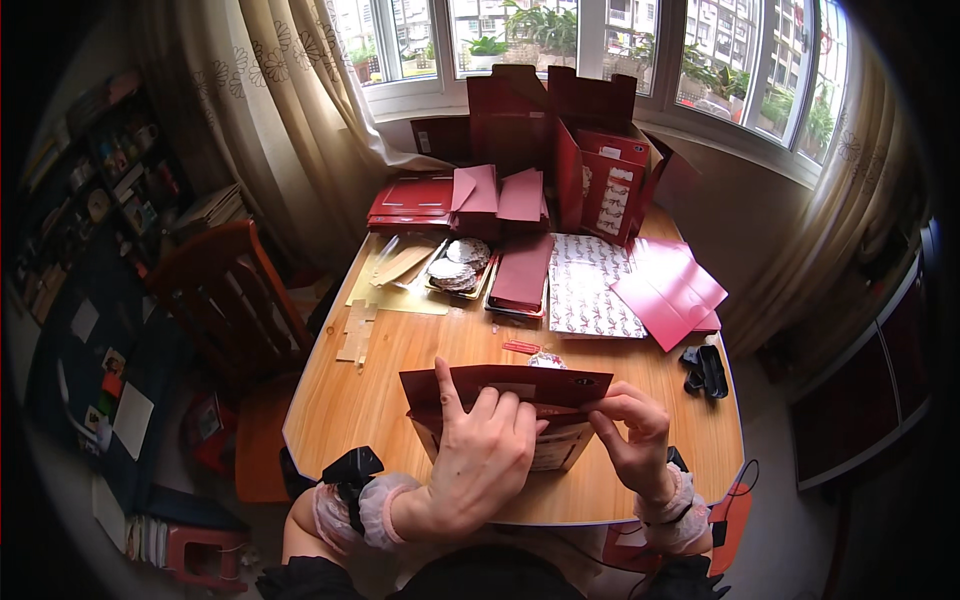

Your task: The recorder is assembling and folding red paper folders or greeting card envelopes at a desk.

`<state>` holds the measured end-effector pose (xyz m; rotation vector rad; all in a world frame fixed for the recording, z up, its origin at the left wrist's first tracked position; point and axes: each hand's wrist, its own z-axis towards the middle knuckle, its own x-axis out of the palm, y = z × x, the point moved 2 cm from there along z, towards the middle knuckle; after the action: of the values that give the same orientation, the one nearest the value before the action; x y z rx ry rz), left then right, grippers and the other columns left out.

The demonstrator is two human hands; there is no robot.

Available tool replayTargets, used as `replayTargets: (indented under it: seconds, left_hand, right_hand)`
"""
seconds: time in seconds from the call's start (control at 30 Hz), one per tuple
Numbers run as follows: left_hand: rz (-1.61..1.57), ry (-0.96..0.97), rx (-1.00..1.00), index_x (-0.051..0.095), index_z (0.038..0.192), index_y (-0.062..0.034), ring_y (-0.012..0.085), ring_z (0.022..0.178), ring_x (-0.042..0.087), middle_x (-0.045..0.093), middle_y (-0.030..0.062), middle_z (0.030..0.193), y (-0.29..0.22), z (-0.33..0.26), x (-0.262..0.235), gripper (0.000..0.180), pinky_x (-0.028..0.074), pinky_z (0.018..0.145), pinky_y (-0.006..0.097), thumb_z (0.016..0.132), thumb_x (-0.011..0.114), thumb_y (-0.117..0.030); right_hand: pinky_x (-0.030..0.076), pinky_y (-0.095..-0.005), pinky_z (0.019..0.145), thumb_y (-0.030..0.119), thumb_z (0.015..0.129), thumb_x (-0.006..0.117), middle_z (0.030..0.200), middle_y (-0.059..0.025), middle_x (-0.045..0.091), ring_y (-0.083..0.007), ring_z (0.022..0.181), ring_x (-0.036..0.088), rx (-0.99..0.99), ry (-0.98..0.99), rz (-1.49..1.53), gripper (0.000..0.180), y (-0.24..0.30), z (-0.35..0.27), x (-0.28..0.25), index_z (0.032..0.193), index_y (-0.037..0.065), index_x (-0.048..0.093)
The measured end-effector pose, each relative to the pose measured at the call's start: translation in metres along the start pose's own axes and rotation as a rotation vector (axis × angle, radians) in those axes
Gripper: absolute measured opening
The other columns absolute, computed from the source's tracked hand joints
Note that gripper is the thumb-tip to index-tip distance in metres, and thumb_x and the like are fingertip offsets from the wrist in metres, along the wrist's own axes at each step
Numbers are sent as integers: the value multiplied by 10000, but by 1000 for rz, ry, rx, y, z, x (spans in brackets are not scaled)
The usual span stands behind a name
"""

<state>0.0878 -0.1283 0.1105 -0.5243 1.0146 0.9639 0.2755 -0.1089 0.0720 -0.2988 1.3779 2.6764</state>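
A dark red cardboard box (508, 384) with a raised flap stands upright close to me at the table's near edge. My left hand (475, 450) lies across its opening, index finger stretched up against the flap and the other fingers bent over the box's upper edge. The thumb reaches towards the right side of the opening. My right hand (635, 435) pinches the right end of the flap between thumb and fingers. The box's lower front is partly hidden behind my hands. Just behind the box, a small white patterned piece (545, 360) peeks out.
Pink sheets (670, 290), patterned paper (592, 285), a dark red stack (522, 272) and a tray of round white pieces (460, 266) lie farther back. Taller red boxes (605, 180) stand by the window. A black object (704, 372) lies at right; a wooden chair (235, 300) stands left.
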Motion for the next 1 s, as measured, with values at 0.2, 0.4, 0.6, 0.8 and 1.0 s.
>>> replayTargets:
  seconds: [0.2, 0.4, 0.6, 0.8, 1.0]
  left_hand:
    - [27, 6, -22, 590, 746, -38, 214, 752, 542, 507, 58, 715, -3, 0, 1, 235, 119, 1075, 762, 887, 601, -225]
    - [71, 17, -29, 587, 762, -41, 213, 710, 552, 513, 60, 694, -6, 0, -1, 144, 143, 1094, 732, 857, 581, -149]
    - [96, -8, -15, 570, 786, -59, 186, 637, 549, 493, 42, 650, -6, -2, -5, 54, 211, 1132, 639, 822, 566, -100]
    - [32, -52, 40, 610, 851, -51, 163, 624, 540, 471, 30, 657, 5, -11, -14, 58, 223, 1132, 635, 827, 559, -65]
    - [-123, -198, 47, 662, 947, -51, 183, 851, 649, 637, 67, 942, 38, -29, -28, 137, 231, 1126, 637, 824, 656, -109]
  right_hand:
    - [525, -272, 681, -116, 777, 658, 828, -107, 642, -195, 769, 663, -33, -2, -23, 157, 2, 0, 3, 906, -32, 683]
    - [508, -281, 645, -121, 747, 672, 800, -111, 635, -213, 714, 647, -106, 1, -61, 148, 1, 3, 4, 858, -24, 665]
    - [505, -284, 636, -118, 735, 688, 770, -106, 631, -220, 697, 643, -134, 18, -89, 152, 2, 1, -1, 847, -19, 663]
    - [508, -288, 632, -112, 730, 697, 787, -114, 645, -231, 710, 653, -185, 37, -122, 145, 7, 2, -2, 835, -18, 662]
    - [508, -291, 626, -111, 727, 703, 785, -116, 649, -239, 705, 654, -190, 35, -127, 144, 6, 3, -3, 832, -19, 666]
